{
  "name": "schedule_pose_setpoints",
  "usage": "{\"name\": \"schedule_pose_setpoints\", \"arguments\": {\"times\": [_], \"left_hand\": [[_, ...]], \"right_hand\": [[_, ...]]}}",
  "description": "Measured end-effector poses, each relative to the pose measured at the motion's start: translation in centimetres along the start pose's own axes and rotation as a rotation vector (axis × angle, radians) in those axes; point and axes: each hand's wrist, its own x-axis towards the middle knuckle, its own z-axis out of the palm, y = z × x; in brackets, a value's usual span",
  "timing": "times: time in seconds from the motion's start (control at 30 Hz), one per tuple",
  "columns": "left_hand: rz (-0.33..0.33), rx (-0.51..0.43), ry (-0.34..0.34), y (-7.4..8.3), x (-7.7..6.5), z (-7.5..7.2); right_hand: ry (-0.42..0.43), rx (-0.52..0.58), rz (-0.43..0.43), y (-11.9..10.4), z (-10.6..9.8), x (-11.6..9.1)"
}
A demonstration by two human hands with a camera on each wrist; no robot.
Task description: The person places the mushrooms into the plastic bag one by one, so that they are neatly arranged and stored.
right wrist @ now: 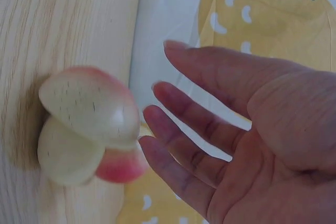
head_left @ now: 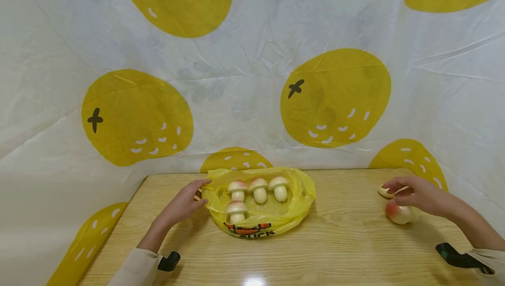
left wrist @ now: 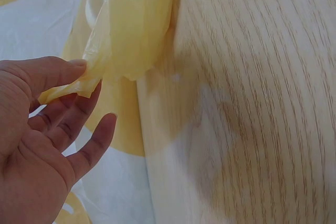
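Observation:
A yellow plastic bag point(head_left: 300, 216) lies spread open on the table, with several cream toy mushrooms point(head_left: 259, 191) with pink-tinged caps inside. At its left edge my left hand point(head_left: 183, 205) pinches the film; the left wrist view shows the bag's edge point(left wrist: 86, 83) between thumb and fingers. My right hand point(head_left: 422, 196) is over the table's right side, fingers spread and holding nothing. Close to its fingertips a toy mushroom point(right wrist: 89, 103) lies on its side, a second pink-red cap point(right wrist: 122, 166) partly hidden behind it.
The pale wood table point(head_left: 315, 255) ends at the back against a white curtain point(head_left: 244, 102) printed with large yellow fruit. Dark straps point(head_left: 169, 261) circle both wrists by the sleeves. Black and orange print point(head_left: 250, 229) marks the bag's front.

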Motion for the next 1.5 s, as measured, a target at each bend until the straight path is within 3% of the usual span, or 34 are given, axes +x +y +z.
{"name": "schedule_pose_setpoints", "arguments": {"times": [0.2,0.4,0.5,0.8,1.07,1.2,1.33,1.5], "left_hand": [[-0.004,-0.003,0.006,0.0,0.1,0.0],[-0.005,-0.001,0.011,-0.1,0.1,-0.1],[-0.006,-0.002,0.015,-0.2,0.0,0.0],[-0.016,-0.004,0.017,-0.1,-0.1,0.1],[-0.017,-0.02,0.016,-0.1,-0.1,-0.1],[-0.017,-0.022,0.014,-0.1,0.0,-0.1],[-0.016,-0.016,0.013,0.0,0.1,-0.1],[-0.021,-0.016,0.012,0.0,0.1,-0.1]], "right_hand": [[-0.033,-0.04,-0.058,0.5,-0.8,-1.1],[-0.186,0.027,-0.007,1.6,-1.5,-2.1],[-0.219,0.064,0.001,2.1,-1.4,-2.3],[-0.158,-0.05,-0.05,2.4,-0.7,-2.0],[-0.132,-0.076,0.003,2.2,-0.1,-1.8],[-0.112,-0.029,-0.008,2.2,0.3,-1.7],[-0.118,0.023,0.03,2.2,0.8,-1.5],[-0.106,-0.028,0.111,1.9,1.6,-0.9]]}}
